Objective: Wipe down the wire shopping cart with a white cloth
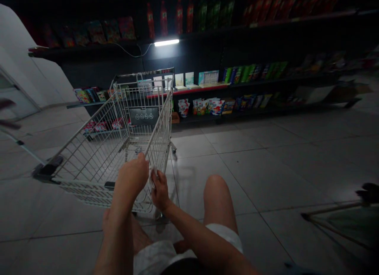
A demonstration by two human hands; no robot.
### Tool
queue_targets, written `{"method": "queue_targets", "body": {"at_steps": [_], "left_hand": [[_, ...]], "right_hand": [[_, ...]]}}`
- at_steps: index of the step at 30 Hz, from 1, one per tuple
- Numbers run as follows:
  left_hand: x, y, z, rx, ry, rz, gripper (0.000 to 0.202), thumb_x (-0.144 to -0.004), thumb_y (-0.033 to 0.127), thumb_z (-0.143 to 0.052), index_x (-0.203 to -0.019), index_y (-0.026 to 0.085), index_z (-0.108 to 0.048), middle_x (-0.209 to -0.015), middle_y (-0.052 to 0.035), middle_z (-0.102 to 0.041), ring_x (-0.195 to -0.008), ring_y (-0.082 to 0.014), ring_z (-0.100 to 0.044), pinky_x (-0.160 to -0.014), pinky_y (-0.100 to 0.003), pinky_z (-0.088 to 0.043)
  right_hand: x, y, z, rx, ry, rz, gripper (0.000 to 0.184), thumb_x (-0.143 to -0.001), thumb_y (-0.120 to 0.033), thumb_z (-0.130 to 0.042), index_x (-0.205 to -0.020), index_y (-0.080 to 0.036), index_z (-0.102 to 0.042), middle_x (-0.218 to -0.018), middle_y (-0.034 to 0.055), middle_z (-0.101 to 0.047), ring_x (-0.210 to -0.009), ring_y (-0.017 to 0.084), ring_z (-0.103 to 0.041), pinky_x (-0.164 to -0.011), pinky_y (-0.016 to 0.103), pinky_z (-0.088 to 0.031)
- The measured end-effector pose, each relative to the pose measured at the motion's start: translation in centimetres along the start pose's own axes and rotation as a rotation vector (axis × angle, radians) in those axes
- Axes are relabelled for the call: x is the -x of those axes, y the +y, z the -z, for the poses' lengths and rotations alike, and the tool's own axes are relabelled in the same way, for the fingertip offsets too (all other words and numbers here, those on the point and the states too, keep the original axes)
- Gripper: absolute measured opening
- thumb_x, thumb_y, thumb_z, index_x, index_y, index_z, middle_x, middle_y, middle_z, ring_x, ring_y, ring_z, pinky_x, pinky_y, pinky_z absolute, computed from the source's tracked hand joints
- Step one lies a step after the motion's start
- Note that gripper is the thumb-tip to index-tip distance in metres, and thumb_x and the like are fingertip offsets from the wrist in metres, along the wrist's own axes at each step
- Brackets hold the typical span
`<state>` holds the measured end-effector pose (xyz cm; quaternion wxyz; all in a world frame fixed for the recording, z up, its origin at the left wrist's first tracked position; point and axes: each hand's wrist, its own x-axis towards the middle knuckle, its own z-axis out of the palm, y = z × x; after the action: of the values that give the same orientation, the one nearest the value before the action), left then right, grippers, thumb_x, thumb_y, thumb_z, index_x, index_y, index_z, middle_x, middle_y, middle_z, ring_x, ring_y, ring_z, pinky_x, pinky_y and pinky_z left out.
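Head view, inspection findings:

1. Count: one wire shopping cart [97, 150], two hands, one white tissue or cloth [152, 178], four red bottles [170, 18], one lit tube lamp [166, 42].
2. Cart position: directly ahead of the person on grey floor tiles [237, 180], its long axis running forward and slightly left, basket end pointing toward the dark store shelving [251, 49].
3. Left hand [132, 178]: closed, curled over the cart's near side wires.
4. Right hand [160, 190]: closed, fingers pinching the white piece, just beside the left hand.
5. Materials: cart is pale metal wire in a grid mesh; tiles are smooth and square. One bare knee [215, 192] and white shorts [166, 255] show below the hands.
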<state>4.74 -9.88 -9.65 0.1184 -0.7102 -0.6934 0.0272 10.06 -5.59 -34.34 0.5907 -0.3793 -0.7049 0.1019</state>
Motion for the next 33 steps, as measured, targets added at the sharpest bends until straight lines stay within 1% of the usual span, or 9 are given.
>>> {"method": "queue_targets", "body": {"at_steps": [3,6,9,12,16,21,25,27,33], "left_hand": [[-0.4,0.1,0.0,-0.019,0.005,0.001,0.028,-0.097,0.025,-0.032,-0.107,0.012,-0.053,-0.086,-0.0157,-0.072,-0.084,-0.0297,-0.071,-0.068,-0.035,-0.051],[-1.1,0.1,-0.2,-0.028,0.03,-0.012,0.029,-0.096,0.023,-0.031,-0.107,0.01,-0.054,-0.089,-0.018,-0.072,-0.086,-0.0304,-0.07,-0.07,-0.037,-0.052],[-2.2,-0.3,-0.6,-0.026,0.04,-0.027,0.03,-0.095,0.022,-0.03,-0.107,0.01,-0.055,-0.09,-0.0186,-0.071,-0.087,-0.031,-0.07,-0.071,-0.037,-0.052],[-3.3,-1.2,-1.0,-0.021,0.032,-0.032,0.03,-0.095,0.023,-0.03,-0.106,0.01,-0.055,-0.089,-0.0182,-0.071,-0.086,-0.0312,-0.07,-0.07,-0.037,-0.051],[-4.6,-2.4,-1.3,-0.017,0.054,-0.029,0.03,-0.096,0.025,-0.032,-0.108,0.011,-0.055,-0.091,-0.018,-0.072,-0.088,-0.0318,-0.07,-0.071,-0.037,-0.05],[-5.6,-3.8,-1.7,-0.021,0.052,-0.036,0.03,-0.096,0.028,-0.033,-0.107,0.013,-0.056,-0.089,-0.0154,-0.072,-0.086,-0.0294,-0.07,-0.069,-0.034,-0.047],[-5.9,-5.0,-2.0,-0.032,0.065,-0.055,0.031,-0.098,0.032,-0.032,-0.104,0.015,-0.056,-0.087,-0.0133,-0.072,-0.083,-0.0281,-0.069,-0.065,-0.033,-0.044],[-6.0,-5.5,-2.1,-0.034,0.066,-0.069,0.031,-0.098,0.034,-0.032,-0.103,0.015,-0.057,-0.086,-0.0124,-0.072,-0.082,-0.0276,-0.069,-0.063,-0.032,-0.042],[-5.8,-6.1,-2.2,-0.064,0.047,-0.098,0.033,-0.099,0.035,-0.03,-0.103,0.016,-0.056,-0.086,-0.0117,-0.071,-0.081,-0.0264,-0.068,-0.062,-0.032,-0.039]], "right_hand": [[5.8,3.4,-1.9,0.038,-0.079,-0.106,0.071,-0.065,-0.007,-0.046,-0.135,-0.016,-0.051,-0.129,0.016,-0.047,-0.124,0.027,-0.046,-0.104,0.047,-0.047],[7.7,5.3,-2.1,-0.036,-0.084,-0.286,0.062,-0.063,-0.006,-0.046,-0.122,-0.017,-0.061,-0.114,0.0127,-0.056,-0.108,0.023,-0.055,-0.096,0.04,-0.053],[3.5,5.9,-1.0,-0.083,-0.004,-0.38,0.058,-0.069,-0.006,-0.044,-0.123,-0.017,-0.062,-0.107,0.0102,-0.056,-0.099,0.018,-0.057,-0.093,0.035,-0.053],[-4.3,5.5,0.3,-0.093,0.077,-0.332,0.061,-0.075,-0.009,-0.045,-0.135,-0.019,-0.053,-0.125,0.0117,-0.048,-0.118,0.019,-0.05,-0.104,0.036,-0.046],[-10.6,4.1,-0.7,-0.078,-0.065,-0.258,0.061,-0.074,-0.007,-0.048,-0.134,-0.016,-0.054,-0.131,0.013,-0.046,-0.121,0.021,-0.048,-0.109,0.037,-0.042],[-3.9,3.4,-4.9,-0.027,-0.117,-0.277,0.067,-0.071,-0.006,-0.05,-0.138,-0.01,-0.049,-0.136,0.0182,-0.043,-0.131,0.027,-0.04,-0.114,0.044,-0.036],[0.3,4.6,-4.8,-0.15,-0.152,-0.238,0.059,-0.067,-0.005,-0.051,-0.123,-0.018,-0.062,-0.128,0.0127,-0.048,-0.121,0.023,-0.049,-0.107,0.042,-0.045],[-1.7,5.9,-3.4,-0.19,-0.071,-0.281,0.059,-0.069,-0.004,-0.048,-0.123,-0.02,-0.063,-0.124,0.0115,-0.048,-0.116,0.02,-0.052,-0.101,0.037,-0.049],[-15.4,10.8,-1.1,-0.091,0.12,-0.413,0.058,-0.073,-0.007,-0.044,-0.128,-0.018,-0.059,-0.132,0.0119,-0.041,-0.126,0.021,-0.044,-0.11,0.04,-0.041]]}}
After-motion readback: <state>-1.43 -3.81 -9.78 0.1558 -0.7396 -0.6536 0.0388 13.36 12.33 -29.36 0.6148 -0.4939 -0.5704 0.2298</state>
